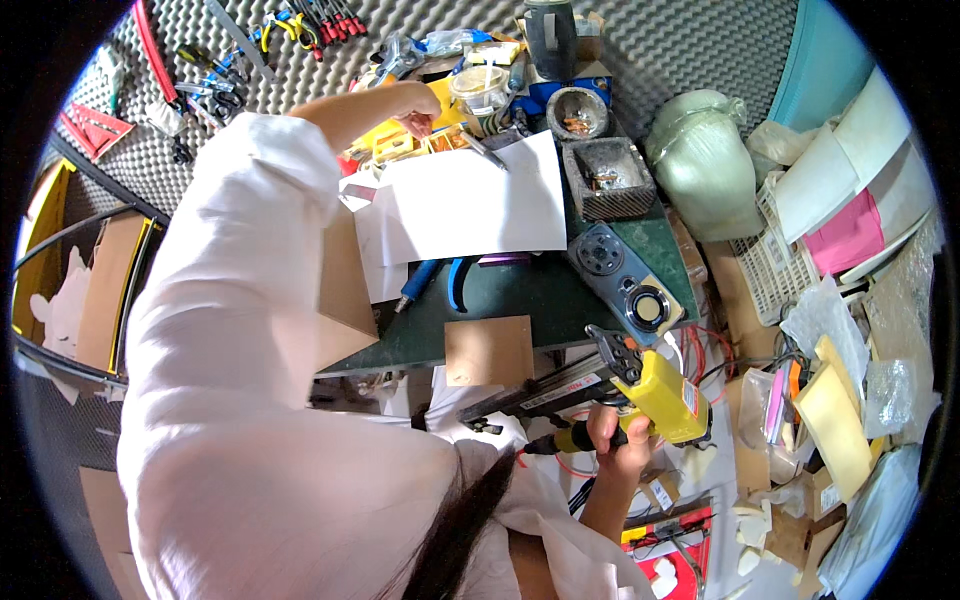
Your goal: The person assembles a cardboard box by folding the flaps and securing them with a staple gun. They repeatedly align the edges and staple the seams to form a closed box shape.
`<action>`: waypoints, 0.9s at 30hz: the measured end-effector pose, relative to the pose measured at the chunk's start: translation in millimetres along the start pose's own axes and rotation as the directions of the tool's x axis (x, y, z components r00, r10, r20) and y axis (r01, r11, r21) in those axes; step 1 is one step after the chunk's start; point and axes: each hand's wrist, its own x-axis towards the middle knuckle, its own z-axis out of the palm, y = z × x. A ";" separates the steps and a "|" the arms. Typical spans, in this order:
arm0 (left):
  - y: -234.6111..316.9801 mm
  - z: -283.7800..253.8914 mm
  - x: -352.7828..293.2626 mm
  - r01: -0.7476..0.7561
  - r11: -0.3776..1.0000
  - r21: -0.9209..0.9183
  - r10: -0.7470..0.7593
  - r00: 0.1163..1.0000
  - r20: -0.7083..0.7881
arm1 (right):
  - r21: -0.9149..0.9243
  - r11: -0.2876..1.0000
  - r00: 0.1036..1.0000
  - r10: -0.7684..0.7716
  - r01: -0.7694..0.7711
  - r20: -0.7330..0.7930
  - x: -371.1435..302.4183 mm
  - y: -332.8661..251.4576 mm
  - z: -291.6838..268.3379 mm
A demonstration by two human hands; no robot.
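A white sleeve [240, 260] is leading to the left hand [408, 106], its hold hidden beside yellow containers [397, 148]. Near the workbench [550, 310], the right hand [624, 446] is gripping a nail gun [668, 400] snugly, apparently bearing its weight.

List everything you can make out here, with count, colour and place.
Nail gun: one, yellow and black, right of centre
Table: one, dark green, centre
Paper sheets: at least two, white, on table
Small board: one, brown, table's near edge
Flat device: one, blue-grey, table's right end
Square ashtray: one, grey, beyond the device
Round bowl: one, grey, beyond the ashtray
Tub: one, clear, table's far side
Wrapped bundle: one, pale green, right
Basket: one, white, right
Packaging: uncountable, mixed, far right
Left hand: one, bare, table's far side
Right hand: one, bare, on nail gun's handle
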 end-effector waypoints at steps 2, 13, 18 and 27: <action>-2.7 -17.0 -42.2 -0.072 0.996 -0.056 0.076 0.994 0.078 | -0.015 1.000 1.000 0.023 -0.023 0.020 2.1 -1.5 9.3; -33.9 -15.4 -355.5 -0.647 0.638 -0.417 0.731 0.679 0.064 | 0.212 0.977 0.994 -0.053 0.032 0.096 22.8 0.4 45.4; -120.2 22.8 -408.0 -0.555 0.418 -0.719 0.798 0.603 -0.002 | 0.258 0.964 0.945 -0.029 -0.060 0.326 10.5 -7.5 107.8; -194.9 64.9 -424.3 -0.407 0.104 -0.907 0.776 0.604 -0.182 | 0.193 0.956 0.876 0.106 -0.220 0.470 -15.5 18.1 173.3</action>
